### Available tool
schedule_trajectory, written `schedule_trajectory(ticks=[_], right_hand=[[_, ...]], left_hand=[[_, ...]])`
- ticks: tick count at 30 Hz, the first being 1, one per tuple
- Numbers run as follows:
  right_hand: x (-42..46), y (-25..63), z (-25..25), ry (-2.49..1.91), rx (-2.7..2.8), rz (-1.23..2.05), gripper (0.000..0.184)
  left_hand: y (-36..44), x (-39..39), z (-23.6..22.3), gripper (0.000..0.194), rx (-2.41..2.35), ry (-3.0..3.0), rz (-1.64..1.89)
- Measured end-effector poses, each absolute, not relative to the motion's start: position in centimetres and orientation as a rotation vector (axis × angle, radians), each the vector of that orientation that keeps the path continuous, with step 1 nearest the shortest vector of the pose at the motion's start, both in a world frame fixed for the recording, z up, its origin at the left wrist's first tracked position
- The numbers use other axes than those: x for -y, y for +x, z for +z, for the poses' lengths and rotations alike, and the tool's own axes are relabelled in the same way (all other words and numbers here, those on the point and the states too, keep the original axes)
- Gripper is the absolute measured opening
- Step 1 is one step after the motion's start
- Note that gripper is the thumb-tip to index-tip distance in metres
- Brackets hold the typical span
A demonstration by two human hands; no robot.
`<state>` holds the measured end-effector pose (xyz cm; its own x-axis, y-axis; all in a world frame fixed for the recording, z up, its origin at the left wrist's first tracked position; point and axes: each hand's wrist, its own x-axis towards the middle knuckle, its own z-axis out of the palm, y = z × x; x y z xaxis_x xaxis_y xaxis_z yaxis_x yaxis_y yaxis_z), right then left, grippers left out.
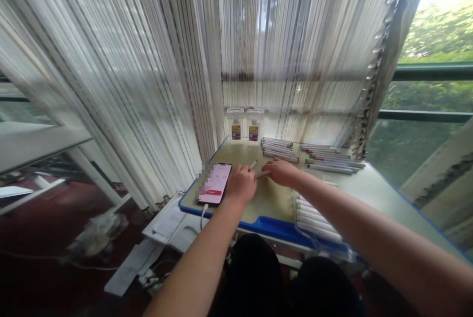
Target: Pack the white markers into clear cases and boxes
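My left hand (pixel 242 182) is closed, with a white marker (pixel 253 164) sticking out past its fingers, dark at the tip. Facing it, my right hand (pixel 281 171) has its fingers closed on a second white marker or marker part (pixel 262 174), which spans the gap to my left fingers. Whether the two pieces belong to one marker is hidden by the left fingers. Both hands are low over the table (pixel 266 201). A lit phone (pixel 216 183) lies just left of my left hand. Under my right forearm is a clear pack of white markers (pixel 314 216).
Two clear plastic cases (pixel 236 132) with yellow labels stand at the table's back edge. Behind my right hand lie a pile of markers (pixel 279 149) and another group (pixel 332 161) to its right. A white cable (pixel 202 216) runs off the front edge. Striped curtains (pixel 258 36) hang behind.
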<state>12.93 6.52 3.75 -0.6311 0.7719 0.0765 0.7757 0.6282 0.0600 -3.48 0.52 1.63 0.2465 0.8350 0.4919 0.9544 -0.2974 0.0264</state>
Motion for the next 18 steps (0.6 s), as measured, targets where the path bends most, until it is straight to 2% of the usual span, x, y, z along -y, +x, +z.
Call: schedule_trajectory(ticks=[4,7,11,18], right_hand=[[-6.5,13.2,3.1,-1.323,2.767,-0.130,0.032],[-6.3,13.8,2.9,-1.292,2.756,-0.144,0.025],[-5.7,15.5,3.7,-1.265,2.643,-0.229,0.021],[-4.6,22.7,4.7,-1.264,2.366,-0.157,0.021]], left_hand=[[-3.6,-0.7,1.4,0.027,1.673,-2.270,-0.479],[-3.4,-0.8,1.4,0.029,1.657,-2.304,-0.405],[-2.7,-0.9,2.0,0.029,1.552,-2.295,-0.466],[1.0,-4.0,4.6,0.026,1.410,-2.550,-0.463]])
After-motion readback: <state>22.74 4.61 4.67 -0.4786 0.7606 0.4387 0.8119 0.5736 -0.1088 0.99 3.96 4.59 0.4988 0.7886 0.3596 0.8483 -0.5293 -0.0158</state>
